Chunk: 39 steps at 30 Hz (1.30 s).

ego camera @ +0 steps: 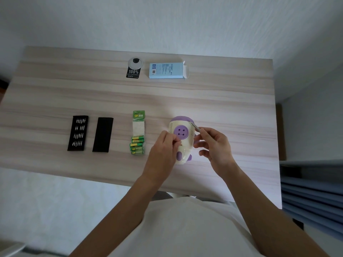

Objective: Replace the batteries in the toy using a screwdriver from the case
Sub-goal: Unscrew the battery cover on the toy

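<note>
Battery change, apparently midway. Far to the left of the toy, the bit tray [77, 133] lies beside its black sleeve [102, 134], both flat on the tabletop [55, 93]. Closer to the toy's left, loose batteries [137, 145] are clustered on the near side of their card [138, 115].

The left hand [163, 151] pinches the toy [181, 138] at its middle, fingertips curled in just under the purple disc. Whether anything small sits between them cannot be told. The toy is directly in front of the person, between both hands. Its long axis runs away from the person, with the purple cap at the far end, the handle end nearest and the holed disc facing up. Whether it rests on the tabletop or is lifted clear is unclear.

To its right, the right hand [215, 147] grips a slim screwdriver [196, 127] between thumb and forefinger, with the tip at the toy's far right edge.

By this showing, the tool is fetched and cells are out of the pack. The compartment is not visible, so swapping the cells, closing up and screwing down probably remain.
</note>
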Each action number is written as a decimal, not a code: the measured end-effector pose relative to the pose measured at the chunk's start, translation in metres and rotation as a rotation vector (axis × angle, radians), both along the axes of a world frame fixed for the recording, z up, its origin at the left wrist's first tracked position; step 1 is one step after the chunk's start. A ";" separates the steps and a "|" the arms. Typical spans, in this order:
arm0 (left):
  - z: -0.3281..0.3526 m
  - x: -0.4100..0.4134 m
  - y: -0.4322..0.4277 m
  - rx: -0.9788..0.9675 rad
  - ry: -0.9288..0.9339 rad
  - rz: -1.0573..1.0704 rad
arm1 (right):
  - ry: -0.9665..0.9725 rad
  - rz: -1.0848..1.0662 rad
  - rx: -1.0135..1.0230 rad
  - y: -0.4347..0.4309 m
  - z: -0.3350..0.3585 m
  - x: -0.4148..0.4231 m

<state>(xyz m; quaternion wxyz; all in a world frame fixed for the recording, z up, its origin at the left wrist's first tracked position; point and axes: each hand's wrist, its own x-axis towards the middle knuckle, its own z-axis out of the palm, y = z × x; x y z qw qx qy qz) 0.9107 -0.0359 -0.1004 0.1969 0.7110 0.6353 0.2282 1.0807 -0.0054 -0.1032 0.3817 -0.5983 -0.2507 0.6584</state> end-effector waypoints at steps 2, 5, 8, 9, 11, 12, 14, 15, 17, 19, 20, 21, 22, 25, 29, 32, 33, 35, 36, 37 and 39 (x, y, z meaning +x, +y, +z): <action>0.000 0.000 0.000 -0.004 0.015 -0.010 | 0.001 -0.005 -0.003 0.000 0.000 0.000; -0.001 0.000 0.000 -0.057 -0.014 0.029 | -0.001 -0.005 -0.004 0.000 0.001 0.000; -0.001 0.000 0.000 -0.079 -0.051 0.041 | -0.001 -0.009 -0.006 -0.001 0.002 0.000; -0.001 0.000 0.000 -0.084 -0.067 0.044 | -0.003 -0.010 -0.007 -0.002 0.002 -0.001; -0.001 -0.001 0.000 -0.095 -0.097 0.057 | -0.005 -0.011 -0.010 -0.002 0.003 -0.002; -0.001 -0.001 0.000 -0.112 -0.123 0.071 | -0.004 -0.013 -0.011 -0.003 0.003 -0.002; -0.002 -0.002 0.001 -0.157 -0.185 0.102 | 0.000 -0.017 -0.013 -0.003 0.004 -0.002; -0.003 -0.003 0.000 -0.178 -0.222 0.116 | 0.001 -0.019 -0.013 -0.004 0.004 -0.002; -0.005 -0.006 0.000 -0.224 -0.340 0.155 | 0.007 -0.025 -0.010 -0.005 0.005 -0.001; -0.003 -0.010 -0.001 -0.281 -0.514 0.231 | 0.014 -0.036 0.001 -0.008 0.005 0.000; -0.001 -0.012 -0.002 -0.301 -0.601 0.273 | 0.018 -0.041 0.010 -0.009 0.006 0.001; 0.001 -0.016 -0.003 -0.308 -0.663 0.311 | 0.018 -0.047 0.017 -0.011 0.006 0.002; 0.002 -0.021 -0.004 -0.310 -0.695 0.344 | 0.013 -0.056 0.021 -0.013 0.005 0.004; -0.007 -0.042 -0.005 -0.336 -0.664 0.411 | -0.043 -0.097 -0.011 -0.022 0.002 0.010; -0.044 -0.067 0.002 -0.346 -0.410 0.372 | -0.240 -0.104 -0.110 -0.033 -0.021 0.012; -0.075 -0.072 0.006 -0.297 -0.262 0.228 | -0.476 -0.030 -0.134 -0.039 -0.048 0.011; -0.085 -0.072 0.006 -0.263 -0.228 0.182 | -0.552 -0.002 -0.142 -0.040 -0.057 0.009; -0.104 -0.071 0.007 -0.173 -0.163 0.103 | -0.688 0.023 -0.163 -0.044 -0.073 0.007; -0.112 -0.071 0.007 -0.124 -0.127 0.076 | -0.739 0.019 -0.168 -0.046 -0.080 0.005; -0.118 -0.070 0.007 -0.076 -0.091 0.057 | -0.774 0.012 -0.166 -0.047 -0.086 0.003; -0.128 -0.071 0.008 -0.002 -0.017 0.023 | -0.814 0.006 -0.158 -0.049 -0.096 -0.003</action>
